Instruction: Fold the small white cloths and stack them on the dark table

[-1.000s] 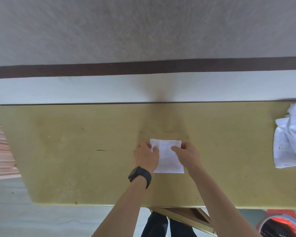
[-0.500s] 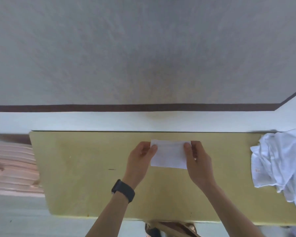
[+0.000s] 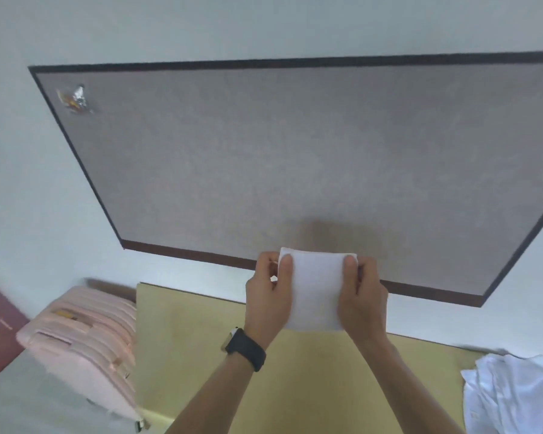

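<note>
A small folded white cloth [image 3: 315,289] is held in the air between both my hands, over the far edge of the yellow table [image 3: 201,349] and the near edge of the dark grey table [image 3: 279,164]. My left hand [image 3: 268,296], with a black watch on the wrist, pinches the cloth's left edge. My right hand [image 3: 361,299] pinches its right edge. A heap of unfolded white cloths [image 3: 511,393] lies at the yellow table's right end.
The dark table has a dark brown rim and carries a crumpled foil wrapper [image 3: 74,98] near its far left corner. A pink ribbed suitcase [image 3: 88,336] stands left of the yellow table. White floor surrounds both tables.
Both hands have lifted the folded cloth off the yellow table and carried it forward toward the dark table. My view has tilted up, so the dark table now fills most of the frame.
</note>
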Tool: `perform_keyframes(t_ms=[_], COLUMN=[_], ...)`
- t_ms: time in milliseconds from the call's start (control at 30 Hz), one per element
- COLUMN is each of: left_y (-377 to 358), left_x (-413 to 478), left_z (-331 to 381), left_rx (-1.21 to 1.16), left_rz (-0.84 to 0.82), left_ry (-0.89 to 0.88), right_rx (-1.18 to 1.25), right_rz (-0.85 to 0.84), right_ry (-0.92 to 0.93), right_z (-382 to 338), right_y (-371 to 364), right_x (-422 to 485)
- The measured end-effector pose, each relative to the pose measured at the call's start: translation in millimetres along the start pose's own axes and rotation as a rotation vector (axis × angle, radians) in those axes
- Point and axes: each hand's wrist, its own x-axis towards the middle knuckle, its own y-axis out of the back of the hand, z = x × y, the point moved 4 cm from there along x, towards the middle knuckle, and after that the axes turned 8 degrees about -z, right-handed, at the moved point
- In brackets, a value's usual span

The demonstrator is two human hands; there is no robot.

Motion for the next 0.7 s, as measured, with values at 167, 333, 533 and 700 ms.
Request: perform_keyframes(t_ms=[167,333,533,700], left_y=[43.0,111.5,238.4,336.9], left_x=[-78.6,-190.1,-350.9,-521.8], left_z=[3.8,-11.2,-17.4,-3.2], left_rx=[-0.019,-0.027,-0.01,0.082], left_rz=[0.214,0.505,0.863,1.093], left_ry=[0.061,0.179,0.346,0.446], right_rx=[0.068,0.092,0.196,0.269], right_rz=[-0.171,-0.44,-0.809,-1.161], right_ry=[0.036,0.062,0.18,0.337], right_z=[-17.7,-37.8,-115.0,-186.0], right_y=[-12.9,-59.2,-135.5,-177.0], right_x=[-54.0,-145.2,-300.9,-469.0])
